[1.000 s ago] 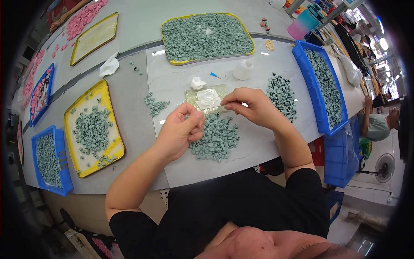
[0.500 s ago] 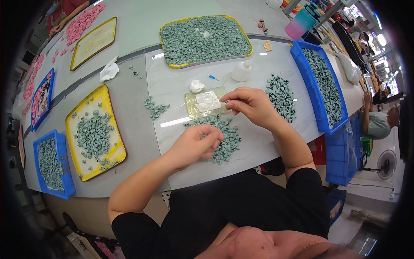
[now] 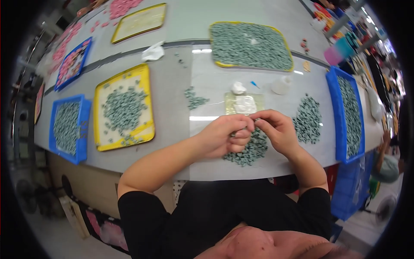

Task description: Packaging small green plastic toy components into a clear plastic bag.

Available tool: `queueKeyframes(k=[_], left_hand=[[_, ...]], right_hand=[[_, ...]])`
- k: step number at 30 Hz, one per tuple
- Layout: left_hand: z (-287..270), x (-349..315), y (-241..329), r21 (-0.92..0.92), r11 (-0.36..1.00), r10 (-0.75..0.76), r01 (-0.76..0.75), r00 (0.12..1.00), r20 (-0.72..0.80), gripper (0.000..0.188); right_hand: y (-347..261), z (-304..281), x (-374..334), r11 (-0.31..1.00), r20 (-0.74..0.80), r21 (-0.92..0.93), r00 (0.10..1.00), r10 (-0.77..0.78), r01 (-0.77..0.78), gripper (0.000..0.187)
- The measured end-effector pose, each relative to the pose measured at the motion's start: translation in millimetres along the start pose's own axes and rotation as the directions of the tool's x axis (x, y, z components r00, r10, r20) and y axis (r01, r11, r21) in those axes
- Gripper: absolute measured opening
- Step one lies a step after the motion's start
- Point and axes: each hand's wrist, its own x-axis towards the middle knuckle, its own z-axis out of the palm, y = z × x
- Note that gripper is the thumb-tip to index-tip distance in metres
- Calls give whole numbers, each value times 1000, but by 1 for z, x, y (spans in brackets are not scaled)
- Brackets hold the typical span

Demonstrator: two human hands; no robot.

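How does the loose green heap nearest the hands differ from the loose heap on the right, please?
The near heap is partly hidden by the left hand, while the right heap lies in full view. The right heap shows more black flecks; the near heap looks plainer green. Both are small pieces on the pale tabletop.

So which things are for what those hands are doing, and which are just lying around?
Seem to be in use:
left hand and right hand, close together
small green pieces piled beneath them
yellowish pad with a white square
white bottle, perhaps

Probably just lying about:
pink-and-turquoise drinking bottle
crumpled white sheet, farther left
tan scrap
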Motion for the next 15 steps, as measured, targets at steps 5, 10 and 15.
queueKeyframes(k=[5,10,15], left_hand=[[-9,-11,3,-96,990,104,-107,994,-34,9],[-14,-16,3,-131,973,179,-189,980,-83,9],[-7,-20,1,-50,968,241,-247,965,-106,7]], right_hand=[[4,25,3,989,-90,-64,986,-141,136,17],[14,42,6,951,-122,-167,952,-282,260,18],[17,47,7,938,-178,-205,932,-316,279,17]])
